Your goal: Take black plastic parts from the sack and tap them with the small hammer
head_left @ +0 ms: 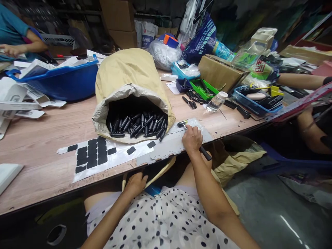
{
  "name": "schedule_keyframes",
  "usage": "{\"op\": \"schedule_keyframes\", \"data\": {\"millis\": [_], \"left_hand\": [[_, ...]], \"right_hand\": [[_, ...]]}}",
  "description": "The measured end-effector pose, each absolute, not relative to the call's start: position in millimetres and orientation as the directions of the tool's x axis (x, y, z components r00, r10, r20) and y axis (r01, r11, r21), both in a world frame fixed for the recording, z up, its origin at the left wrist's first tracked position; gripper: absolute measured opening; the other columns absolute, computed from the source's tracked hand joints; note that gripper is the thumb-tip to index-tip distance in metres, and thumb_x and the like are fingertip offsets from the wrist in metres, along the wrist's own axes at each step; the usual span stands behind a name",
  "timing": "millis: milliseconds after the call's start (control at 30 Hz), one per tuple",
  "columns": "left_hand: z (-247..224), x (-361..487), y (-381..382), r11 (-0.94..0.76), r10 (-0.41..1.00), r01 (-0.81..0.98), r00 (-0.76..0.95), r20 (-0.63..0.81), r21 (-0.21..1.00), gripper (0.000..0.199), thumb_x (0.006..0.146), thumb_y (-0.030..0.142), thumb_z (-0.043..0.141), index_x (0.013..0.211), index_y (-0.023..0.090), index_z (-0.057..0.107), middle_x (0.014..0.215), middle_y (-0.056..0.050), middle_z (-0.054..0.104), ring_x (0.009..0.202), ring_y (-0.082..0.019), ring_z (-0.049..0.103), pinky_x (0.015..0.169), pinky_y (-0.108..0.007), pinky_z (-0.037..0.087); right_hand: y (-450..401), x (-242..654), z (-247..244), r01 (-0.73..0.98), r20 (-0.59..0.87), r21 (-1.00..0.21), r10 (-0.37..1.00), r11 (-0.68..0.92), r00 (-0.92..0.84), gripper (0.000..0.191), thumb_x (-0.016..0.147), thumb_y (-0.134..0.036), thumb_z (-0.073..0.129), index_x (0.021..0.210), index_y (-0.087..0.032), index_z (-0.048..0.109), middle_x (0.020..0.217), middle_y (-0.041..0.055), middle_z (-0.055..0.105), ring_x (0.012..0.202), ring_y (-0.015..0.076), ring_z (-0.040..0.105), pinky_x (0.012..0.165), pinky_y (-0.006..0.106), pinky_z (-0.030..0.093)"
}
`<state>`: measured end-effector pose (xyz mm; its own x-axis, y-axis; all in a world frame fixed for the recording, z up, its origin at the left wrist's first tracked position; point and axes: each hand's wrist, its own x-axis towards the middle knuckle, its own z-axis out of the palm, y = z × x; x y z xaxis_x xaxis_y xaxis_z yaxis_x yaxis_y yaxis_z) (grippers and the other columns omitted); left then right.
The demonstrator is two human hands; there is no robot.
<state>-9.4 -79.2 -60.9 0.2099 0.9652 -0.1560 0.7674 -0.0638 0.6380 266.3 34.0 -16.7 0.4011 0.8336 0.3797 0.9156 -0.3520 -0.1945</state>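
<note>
My right hand is closed around a small hammer, its black handle end sticking out toward me and its metal head resting at the grey-white board on the table edge. Below the edge, over my lap, my left hand is half curled beside a pale strap; whether it grips anything is unclear. A tan sack lies on its side, its mouth toward me, full of black pen-like parts. In front of it is a white sheet with black rounded stickers.
At the left stands a blue basin of white boxes. Behind my right hand are a green tray, a clear jar and loose black parts. Another person's arms reach in at the right; a person's hand shows far left.
</note>
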Motion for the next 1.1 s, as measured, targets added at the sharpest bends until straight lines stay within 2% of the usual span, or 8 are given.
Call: {"op": "schedule_keyframes", "data": {"millis": [100,200,367,467,600,700,867,1100], "left_hand": [[-22,0,-79,-0.062,0.92,0.769,0.291,-0.263,0.637,0.013,0.082,0.031,0.06,0.075,0.024,0.067,0.066,-0.005,0.068,0.062,-0.025,0.066,0.056,-0.033,0.047],[18,10,-58,-0.051,0.902,0.687,0.342,-0.262,0.725,0.035,0.09,0.044,0.052,0.065,0.023,0.063,0.058,-0.001,0.063,0.055,-0.019,0.061,0.055,-0.029,0.044],[39,6,20,-0.089,0.972,0.752,-0.079,0.223,0.653,0.018,0.087,0.037,0.059,0.092,0.022,0.067,0.093,-0.006,0.067,0.086,-0.023,0.064,0.076,-0.035,0.052],[29,-2,55,0.019,0.926,0.815,-0.233,0.297,0.579,0.015,0.079,0.032,0.068,0.09,0.022,0.066,0.099,-0.009,0.062,0.1,-0.031,0.061,0.087,-0.043,0.052],[23,-7,62,0.067,0.94,0.812,-0.246,0.237,0.579,0.009,0.077,0.03,0.067,0.077,0.022,0.062,0.094,-0.01,0.06,0.099,-0.032,0.06,0.086,-0.045,0.052],[28,-12,48,0.052,0.931,0.732,-0.281,0.231,0.679,0.01,0.077,0.031,0.064,0.08,0.021,0.062,0.086,-0.006,0.063,0.089,-0.027,0.061,0.085,-0.042,0.051],[30,-15,21,0.074,0.955,0.311,-0.295,0.022,0.947,0.039,0.071,0.052,0.068,0.09,0.019,0.066,0.072,-0.001,0.066,0.069,-0.019,0.061,0.068,-0.031,0.051],[26,-2,1,0.23,0.971,-0.002,-0.066,-0.229,0.973,0.06,0.047,0.058,0.086,0.087,0.015,0.074,0.068,-0.003,0.069,0.067,-0.017,0.062,0.065,-0.029,0.051]], "right_hand": [[34,266,-15,0.912,0.356,-0.189,0.84,-0.363,0.408,0.036,0.095,-0.018,0.045,0.122,-0.021,0.067,0.103,0.012,0.059,0.095,0.0257,0.049,0.072,0.033,0.032],[34,265,-15,0.915,0.356,-0.177,0.844,-0.361,0.402,0.036,0.095,-0.018,0.045,0.122,-0.02,0.067,0.102,0.0119,0.059,0.095,0.0254,0.05,0.071,0.033,0.032],[34,264,-16,0.925,0.375,-0.159,0.846,-0.345,0.38,0.034,0.094,-0.018,0.046,0.122,-0.02,0.067,0.102,0.0119,0.058,0.094,0.0246,0.049,0.071,0.032,0.032],[35,263,-17,0.925,0.384,-0.168,0.842,-0.341,0.38,0.034,0.094,-0.016,0.046,0.12,-0.019,0.067,0.1,0.0118,0.058,0.093,0.0244,0.049,0.071,0.032,0.032],[35,262,-19,0.923,0.394,-0.181,0.834,-0.341,0.385,0.034,0.094,-0.017,0.046,0.12,-0.019,0.068,0.099,0.0114,0.059,0.091,0.024,0.049,0.07,0.032,0.031],[35,262,-20,0.921,0.394,-0.189,0.833,-0.34,0.388,0.034,0.094,-0.018,0.046,0.121,-0.019,0.068,0.099,0.0115,0.059,0.092,0.0245,0.048,0.071,0.032,0.031],[35,263,-19,0.92,0.386,-0.197,0.836,-0.338,0.39,0.035,0.094,-0.018,0.045,0.121,-0.019,0.068,0.1,0.0121,0.059,0.093,0.0253,0.048,0.071,0.033,0.03],[34,266,-20,0.927,0.403,-0.189,0.835,-0.325,0.375,0.035,0.094,-0.018,0.043,0.119,-0.019,0.068,0.098,0.0119,0.058,0.092,0.0254,0.048,0.071,0.033,0.031]]}}
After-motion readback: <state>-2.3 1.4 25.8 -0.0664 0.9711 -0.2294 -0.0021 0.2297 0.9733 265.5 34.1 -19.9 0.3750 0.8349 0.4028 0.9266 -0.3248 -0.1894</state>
